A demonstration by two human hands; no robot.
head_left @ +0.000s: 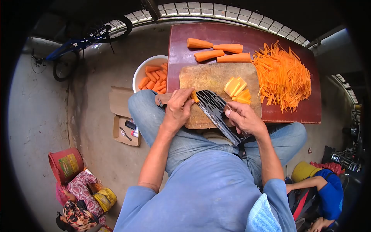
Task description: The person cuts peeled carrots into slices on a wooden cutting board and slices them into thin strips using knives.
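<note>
My right hand (243,118) is closed round the grip of a wide kitchen knife (212,106); the blade is dark with pale streaks and slants across the cutting board. My left hand (178,109) pinches a small piece of carrot (195,96) against the board, its fingertips close beside the blade's far end. A brown handle-like piece (163,99) juts out left of that hand. Flat carrot slices (235,87) lie in two overlapping groups on the wooden cutting board (205,75), beyond my right hand.
On the red table (176,42) lie several peeled carrots (228,48) and a heap of carrot strips (284,79). A white tub (137,75) of carrots and an open cardboard box (123,135) stand left. Two people sit behind, near buckets (65,164). A bicycle (77,46) leans far left.
</note>
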